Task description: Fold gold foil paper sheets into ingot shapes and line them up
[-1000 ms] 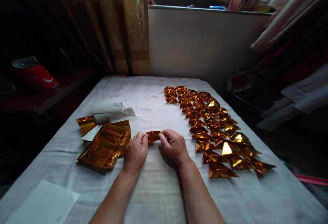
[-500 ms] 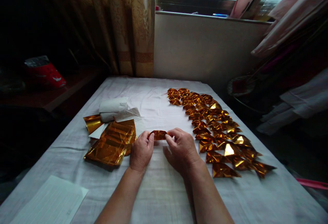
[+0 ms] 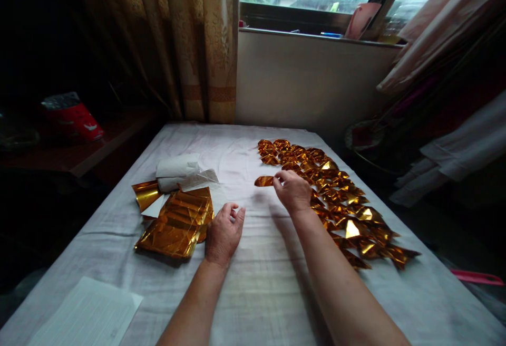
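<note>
My right hand (image 3: 292,190) pinches one end of a folded gold foil piece (image 3: 263,181) and holds it above the cloth, left of the rows of folded foil pieces (image 3: 336,193). That hand and forearm hide part of the rows. Beside the stack of gold foil sheets (image 3: 174,224), my left hand (image 3: 224,232) rests with its fingers loosely curled and slightly apart, nothing between them. Its edge is close to the stack's right side; whether they touch I cannot tell.
White cloth (image 3: 253,293) covers the table. Behind the foil stack lie a rolled white paper (image 3: 177,169) and a curled gold sheet (image 3: 146,194). A pale paper sheet (image 3: 85,311) lies at the front left. A red container (image 3: 73,119) stands on a side shelf; clothes (image 3: 454,161) hang at right.
My left hand has let go of the folded foil piece and stays near the stack. My right hand has carried the piece forward and to the right, towards the rows.
</note>
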Motion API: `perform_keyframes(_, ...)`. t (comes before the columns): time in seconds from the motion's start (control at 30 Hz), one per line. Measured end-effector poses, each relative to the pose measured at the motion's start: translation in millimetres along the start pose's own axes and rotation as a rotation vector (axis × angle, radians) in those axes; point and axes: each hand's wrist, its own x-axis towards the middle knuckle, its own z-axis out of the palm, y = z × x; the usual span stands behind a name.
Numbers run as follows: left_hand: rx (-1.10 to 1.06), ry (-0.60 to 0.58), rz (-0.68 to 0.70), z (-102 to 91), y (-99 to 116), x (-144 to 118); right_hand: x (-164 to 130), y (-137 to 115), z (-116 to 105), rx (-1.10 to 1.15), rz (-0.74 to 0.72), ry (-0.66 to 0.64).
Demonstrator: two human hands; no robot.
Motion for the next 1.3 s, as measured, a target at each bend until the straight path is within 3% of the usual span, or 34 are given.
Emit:
perform_keyframes(0.17,-0.018,-0.013,0.004,2.1,-3,1,49,17,9,-0.242,0.088,-0.097)
perform_keyframes(0.37,-0.032,-0.022,-0.011,2.3,-3,0,70,18,23,-0.275,0.074,-0.096)
perform_keyframes(0.97,-0.052,-0.029,-0.046,0.6,-1,1,84,22,41,-0.290,-0.022,-0.089)
perform_keyframes(1.17,-0.040,-0.020,-0.039,0.4,-1,0,78,14,30,-0.279,-0.014,-0.094)
perform_keyframes(1.3,-0.037,-0.033,-0.033,-0.3,0,1,53,-2,19,-0.225,-0.018,-0.083)
